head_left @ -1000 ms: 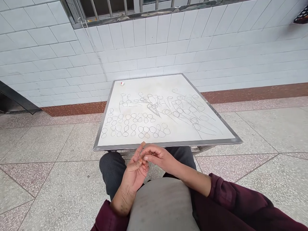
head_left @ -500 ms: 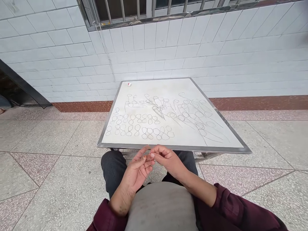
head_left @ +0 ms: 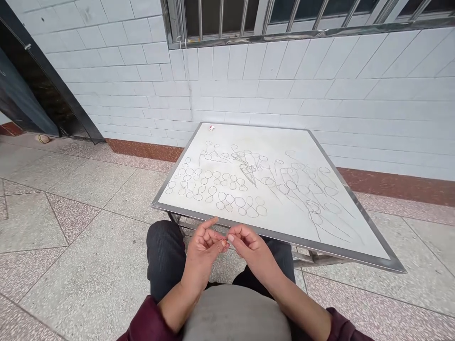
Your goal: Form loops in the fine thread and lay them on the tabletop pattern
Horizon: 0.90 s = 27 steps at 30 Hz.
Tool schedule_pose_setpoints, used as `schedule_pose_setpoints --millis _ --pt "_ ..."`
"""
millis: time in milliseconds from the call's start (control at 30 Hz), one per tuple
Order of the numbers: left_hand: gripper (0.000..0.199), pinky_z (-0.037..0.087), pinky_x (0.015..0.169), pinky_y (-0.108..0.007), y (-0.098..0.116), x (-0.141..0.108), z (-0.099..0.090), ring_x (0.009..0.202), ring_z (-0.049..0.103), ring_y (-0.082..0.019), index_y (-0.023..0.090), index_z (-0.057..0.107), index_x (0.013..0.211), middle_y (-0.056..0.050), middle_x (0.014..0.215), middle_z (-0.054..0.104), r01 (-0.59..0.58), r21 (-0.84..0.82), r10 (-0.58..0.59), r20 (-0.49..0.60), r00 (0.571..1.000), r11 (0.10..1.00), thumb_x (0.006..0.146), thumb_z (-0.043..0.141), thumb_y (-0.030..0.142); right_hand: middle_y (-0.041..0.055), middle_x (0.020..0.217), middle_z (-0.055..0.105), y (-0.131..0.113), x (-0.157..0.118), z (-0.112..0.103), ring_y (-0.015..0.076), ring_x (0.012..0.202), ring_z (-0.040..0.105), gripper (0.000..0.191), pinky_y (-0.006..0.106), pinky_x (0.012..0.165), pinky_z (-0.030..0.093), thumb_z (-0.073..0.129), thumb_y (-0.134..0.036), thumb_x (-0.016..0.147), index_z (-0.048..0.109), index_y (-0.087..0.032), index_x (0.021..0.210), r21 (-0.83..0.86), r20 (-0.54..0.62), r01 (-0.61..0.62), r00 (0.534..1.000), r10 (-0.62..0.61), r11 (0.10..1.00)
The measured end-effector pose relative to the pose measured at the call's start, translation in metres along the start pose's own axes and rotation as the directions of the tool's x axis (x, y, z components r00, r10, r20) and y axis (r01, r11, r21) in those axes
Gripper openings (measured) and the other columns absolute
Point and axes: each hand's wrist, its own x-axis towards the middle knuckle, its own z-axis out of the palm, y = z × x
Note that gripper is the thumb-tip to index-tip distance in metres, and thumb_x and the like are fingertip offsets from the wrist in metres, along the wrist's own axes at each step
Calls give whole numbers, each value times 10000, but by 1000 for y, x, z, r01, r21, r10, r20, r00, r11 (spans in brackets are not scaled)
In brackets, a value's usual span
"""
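Note:
Both hands meet over my lap, just below the near edge of a white-topped table [head_left: 249,137]. My left hand [head_left: 204,251] pinches thumb against a finger, its other fingers partly raised. Beside it, my right hand [head_left: 250,248] also pinches with thumb and index finger, the two pinches almost touching. Something thin, like a piece of wire, shows faintly at the fingertips; its shape is too small to make out. Many thin dark wire pieces [head_left: 227,201] lie on the tabletop, some in small loops in rows at the left, others long-stemmed and tangled at the middle and right.
A small white and red object [head_left: 212,128] sits at the table's far left corner. The grey metal table rim [head_left: 277,233] runs close in front of my hands. Behind stands a white tiled wall [head_left: 234,90] with a barred window, and a dark doorway opens at the left.
The view has turned, so the table appears tilted and lower at the right. My left hand has rolled inward from its more open palm, and the fingertips of both hands remain close together.

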Motion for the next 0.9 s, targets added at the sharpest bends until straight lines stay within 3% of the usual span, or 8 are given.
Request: schedule_pose_setpoints --millis 167,433,567,900 --pt "463 477 642 -252 -6 -7 4 637 572 -105 219 565 1182 33 718 607 -20 36 21 -24 1000 999 750 732 233 -18 655 539 12 -3 -5 127 593 479 202 256 565 368 577 -389 855 551 -206 773 -129 10 72 997 -71 989" --pt "484 510 571 -250 -9 -23 15 690 574 -141 215 593 1165 7 745 587 -17 -12 16 -70 997 1000 722 757 320 -7 672 515 23 -16 -9 142 562 452 218 262 494 343 518 -428 898 511 -235 797 -185 -34 161 985 -170 969" --pt "447 498 518 -232 -7 -31 19 664 580 -138 209 579 1165 15 729 559 -18 -5 18 -83 996 1000 765 715 354 -7 669 521 22 -22 -8 153 564 474 211 264 489 354 501 -433 906 505 -244 813 -181 -29 174 983 -182 968" --pt "419 530 619 -271 1 -24 18 647 630 -130 194 582 1130 34 712 576 36 -121 -47 -82 996 992 750 739 273 -26 664 447 22 -14 -2 121 544 392 266 245 488 327 516 -469 889 505 -224 787 -95 -77 172 981 -179 981"
